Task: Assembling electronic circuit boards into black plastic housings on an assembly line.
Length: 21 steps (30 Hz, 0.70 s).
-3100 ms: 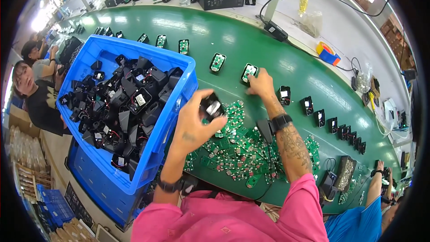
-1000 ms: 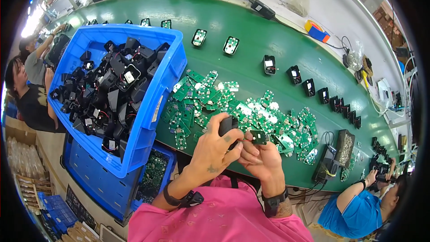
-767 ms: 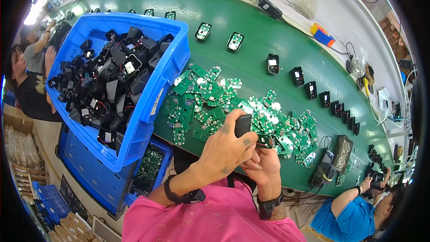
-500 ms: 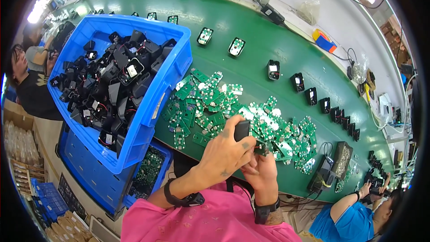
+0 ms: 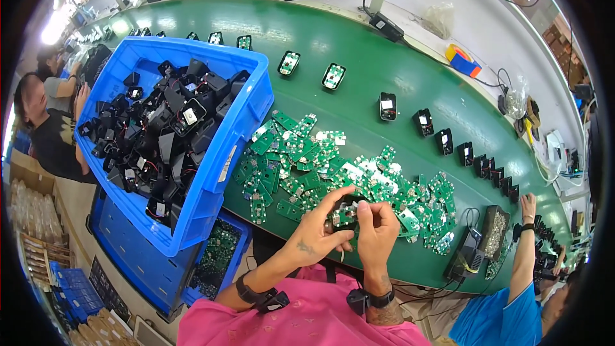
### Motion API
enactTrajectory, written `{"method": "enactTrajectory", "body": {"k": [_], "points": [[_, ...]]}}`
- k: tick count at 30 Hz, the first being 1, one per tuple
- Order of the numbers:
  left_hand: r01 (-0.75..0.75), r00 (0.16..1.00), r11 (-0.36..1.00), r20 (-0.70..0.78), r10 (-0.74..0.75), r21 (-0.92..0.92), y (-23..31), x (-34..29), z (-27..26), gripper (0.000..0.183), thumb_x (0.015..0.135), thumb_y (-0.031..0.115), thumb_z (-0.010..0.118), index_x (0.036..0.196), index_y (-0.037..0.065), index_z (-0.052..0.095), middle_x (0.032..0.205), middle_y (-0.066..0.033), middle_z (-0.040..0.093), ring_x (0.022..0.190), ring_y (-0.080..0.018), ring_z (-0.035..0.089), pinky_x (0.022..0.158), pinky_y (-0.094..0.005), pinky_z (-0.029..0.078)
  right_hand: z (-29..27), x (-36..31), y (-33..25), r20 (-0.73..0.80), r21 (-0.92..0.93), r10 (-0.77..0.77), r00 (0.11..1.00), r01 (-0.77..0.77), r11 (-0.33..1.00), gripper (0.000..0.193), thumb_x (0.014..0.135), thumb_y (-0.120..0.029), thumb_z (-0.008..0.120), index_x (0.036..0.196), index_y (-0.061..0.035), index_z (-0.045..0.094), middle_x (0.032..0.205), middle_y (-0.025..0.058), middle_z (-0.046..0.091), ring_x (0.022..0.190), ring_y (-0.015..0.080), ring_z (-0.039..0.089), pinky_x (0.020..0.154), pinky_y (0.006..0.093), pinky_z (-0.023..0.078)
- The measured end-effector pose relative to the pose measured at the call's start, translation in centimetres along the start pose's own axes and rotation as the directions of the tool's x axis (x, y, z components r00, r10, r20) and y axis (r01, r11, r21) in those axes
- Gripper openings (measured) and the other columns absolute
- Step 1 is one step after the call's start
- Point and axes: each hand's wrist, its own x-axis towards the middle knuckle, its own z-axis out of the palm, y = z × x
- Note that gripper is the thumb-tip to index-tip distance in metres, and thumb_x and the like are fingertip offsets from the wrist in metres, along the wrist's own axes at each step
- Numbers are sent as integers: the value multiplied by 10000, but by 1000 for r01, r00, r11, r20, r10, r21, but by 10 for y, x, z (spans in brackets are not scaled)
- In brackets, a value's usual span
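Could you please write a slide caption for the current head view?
Left hand holding a black casing, right hand at it, near green circuit boards.

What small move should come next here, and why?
Probably press the green rectangular circuit board down with the right hand: its thumb is at the board's edge, while the left hand holds the black plastic housing around it. Seating is hard to judge.

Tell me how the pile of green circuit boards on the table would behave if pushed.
The pile of boards would probably spread rather than move as one, since the pieces appear loose and overlap at odd angles. Each looks thin and flat, so likely light and stiff. Their bumpy faces might snag.
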Motion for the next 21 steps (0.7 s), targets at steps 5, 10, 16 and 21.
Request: {"method": "enactTrajectory", "body": {"k": [5,10,16,21], "points": [[44,998,999,41,-43,-27,0,4,-6,627,922,-57,490,1500,67,279,1244,-148,522,822,-152,659,606,-257,545,-2,2,1,50,-235,-146,988,153,960,210,880,-141,736,795,5,610,629,46,529,524,132,480,475,292,355],[33,999,977,-32,-27,211,-8,1,-7,525,968,-9,412,1476,42,290,1161,-138,558,703,-116,607,570,-246,484,-4,-1,-17,-18,-272,-361,932,343,899,109,918,-72,671,953,30,656,696,40,593,510,74,479,463,254,356],[-201,977,853,34,211,483,-16,4,-4,515,965,8,428,1464,55,307,989,-172,626,732,-201,646,672,-345,510,-5,-4,-27,326,225,207,922,-289,931,155,952,-14,611,1069,72,667,766,71,665,518,77,578,440,208,431],[-80,997,927,6,83,366,-3,1,0,507,976,3,427,1465,44,300,1070,-144,597,755,-174,590,670,-318,483,-6,-10,-21,262,211,145,954,-203,956,116,943,-14,623,1010,63,678,755,68,665,523,80,582,446,216,435]]}}
